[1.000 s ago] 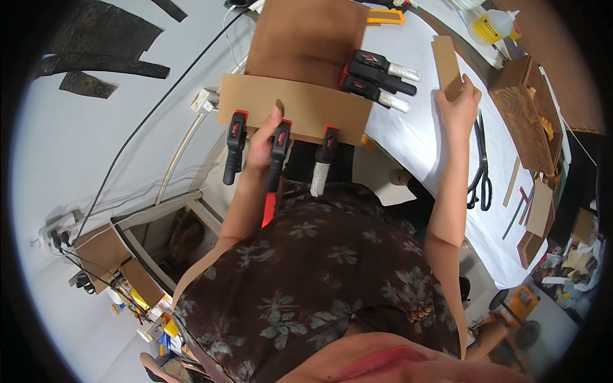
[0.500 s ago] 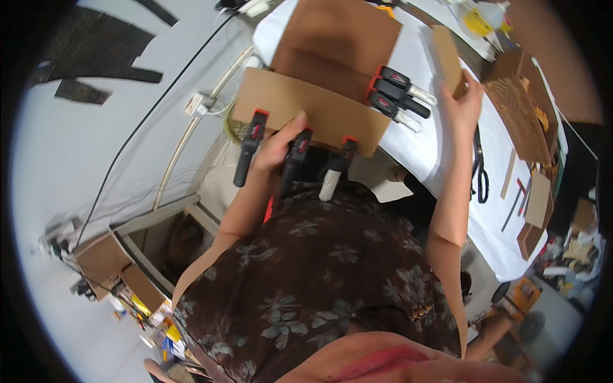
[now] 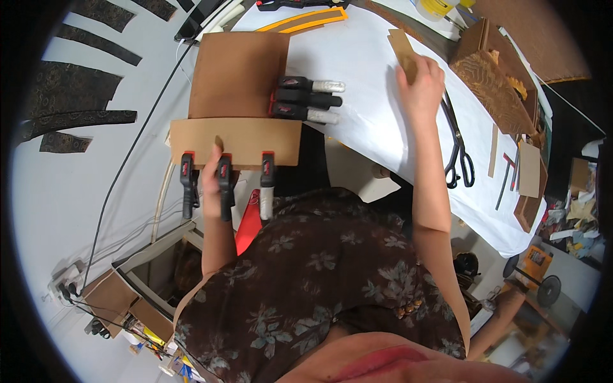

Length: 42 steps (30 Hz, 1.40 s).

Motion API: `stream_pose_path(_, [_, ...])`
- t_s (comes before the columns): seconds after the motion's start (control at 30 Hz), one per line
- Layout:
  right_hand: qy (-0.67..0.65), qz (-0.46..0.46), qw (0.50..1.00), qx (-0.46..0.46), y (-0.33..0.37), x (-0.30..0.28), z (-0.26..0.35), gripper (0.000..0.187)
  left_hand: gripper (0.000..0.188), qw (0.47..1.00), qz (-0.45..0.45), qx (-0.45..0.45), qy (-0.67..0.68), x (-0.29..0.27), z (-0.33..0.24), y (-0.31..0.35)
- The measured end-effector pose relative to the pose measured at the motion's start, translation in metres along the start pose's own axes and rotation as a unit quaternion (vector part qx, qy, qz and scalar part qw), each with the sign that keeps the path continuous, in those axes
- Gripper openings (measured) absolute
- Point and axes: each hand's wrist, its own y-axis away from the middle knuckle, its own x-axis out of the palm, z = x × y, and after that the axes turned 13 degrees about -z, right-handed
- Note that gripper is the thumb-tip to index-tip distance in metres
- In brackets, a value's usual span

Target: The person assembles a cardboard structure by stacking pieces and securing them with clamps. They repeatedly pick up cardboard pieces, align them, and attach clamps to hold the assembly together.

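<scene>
Shift: clamped brown panel (image 3: 239, 73) is now sitting nearer the body, baring the orange-edged strip (image 3: 313, 20) | Left hand (image 3: 212, 172): is pinching the tan crosspiece (image 3: 255, 137) between black spring clamps (image 3: 268, 175) | Right hand (image 3: 423, 89): is gripping a narrow tan slat (image 3: 400, 45) above the white-covered table (image 3: 364, 118) | Reading: clamps are apparently holding

A workshop: clamps (image 3: 225, 185), large shears (image 3: 458, 136).
</scene>
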Motion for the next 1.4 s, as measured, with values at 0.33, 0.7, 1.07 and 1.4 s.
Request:
stream_pose_path(0.33, [-0.273,0.135,0.917,-0.258,-0.082,0.12,0.095,0.034,0.048,0.995,-0.003,0.047,0.093,-0.038,-0.008,0.008])
stream_pose_path(0.7, [-0.486,0.133,0.864,0.016,-0.092,0.026,0.161,0.034,0.041,0.991,-0.099,0.069,0.062,0.0,-0.012,0.014])
stream_pose_path(1.07, [-0.493,0.066,0.843,-0.204,-0.036,-0.014,0.219,0.036,0.031,0.993,-0.102,0.035,-0.048,0.049,-0.001,0.024])
stream_pose_path(1.4, [-0.184,0.178,0.966,-0.022,-0.05,0.035,0.067,0.04,0.048,0.993,-0.072,0.068,0.057,-0.037,-0.02,0.011])
